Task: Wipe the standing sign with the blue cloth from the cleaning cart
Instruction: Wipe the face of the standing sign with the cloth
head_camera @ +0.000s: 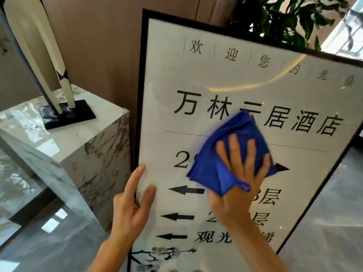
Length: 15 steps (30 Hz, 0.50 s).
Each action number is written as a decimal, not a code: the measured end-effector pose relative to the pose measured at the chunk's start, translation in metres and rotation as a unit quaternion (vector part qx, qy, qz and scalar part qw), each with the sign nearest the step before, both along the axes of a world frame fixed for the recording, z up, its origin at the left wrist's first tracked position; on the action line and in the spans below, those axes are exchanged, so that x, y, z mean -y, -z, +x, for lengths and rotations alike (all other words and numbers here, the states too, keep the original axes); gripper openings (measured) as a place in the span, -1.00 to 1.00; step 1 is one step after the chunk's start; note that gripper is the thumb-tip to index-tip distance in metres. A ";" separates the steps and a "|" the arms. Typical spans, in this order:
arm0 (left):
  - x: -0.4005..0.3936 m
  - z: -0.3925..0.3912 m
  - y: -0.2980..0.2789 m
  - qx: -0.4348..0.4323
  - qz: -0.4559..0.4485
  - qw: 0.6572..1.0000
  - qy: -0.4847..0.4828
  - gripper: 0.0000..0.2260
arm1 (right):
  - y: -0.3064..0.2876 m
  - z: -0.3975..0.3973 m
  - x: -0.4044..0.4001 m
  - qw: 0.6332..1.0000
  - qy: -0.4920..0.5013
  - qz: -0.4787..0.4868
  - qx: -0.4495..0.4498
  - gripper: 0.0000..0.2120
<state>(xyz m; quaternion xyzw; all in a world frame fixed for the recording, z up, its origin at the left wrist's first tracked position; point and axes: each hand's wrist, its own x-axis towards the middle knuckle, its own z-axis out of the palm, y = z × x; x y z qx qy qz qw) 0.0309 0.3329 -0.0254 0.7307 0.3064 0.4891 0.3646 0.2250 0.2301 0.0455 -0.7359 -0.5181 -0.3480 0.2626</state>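
The standing sign (225,89) fills the middle and right of the view: a white glossy panel in a thin black frame, printed with black Chinese characters and arrows. A folded blue cloth (231,142) lies flat against the sign's centre, covering part of the print. My right hand (238,177) presses on the cloth with fingers spread, slightly blurred. My left hand (131,203) grips the sign's left edge, thumb on the front face and fingers around the frame.
A marble pedestal (94,146) stands just left of the sign, carrying a tall cream sculpture on a black base (66,113). A leafy plant (290,18) rises behind the sign's top. Glossy grey floor (324,222) lies to the right; a wood-panelled wall is behind.
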 end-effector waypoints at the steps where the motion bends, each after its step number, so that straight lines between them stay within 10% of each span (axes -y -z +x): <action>1: 0.001 0.000 0.000 0.004 0.001 1.000 -0.001 -0.55 | 0.011 -0.010 0.000 1.000 -0.005 -0.009 0.011 -0.25; 9: 0.006 -0.002 -0.002 0.019 -0.014 1.000 -0.001 -0.60 | 0.055 -0.018 0.048 0.974 -0.092 -0.185 0.088 -0.16; 15: 0.008 -0.002 0.007 0.006 -0.009 1.000 -0.017 -0.59 | 0.041 0.051 0.104 0.991 -0.027 -0.125 -0.039 -0.27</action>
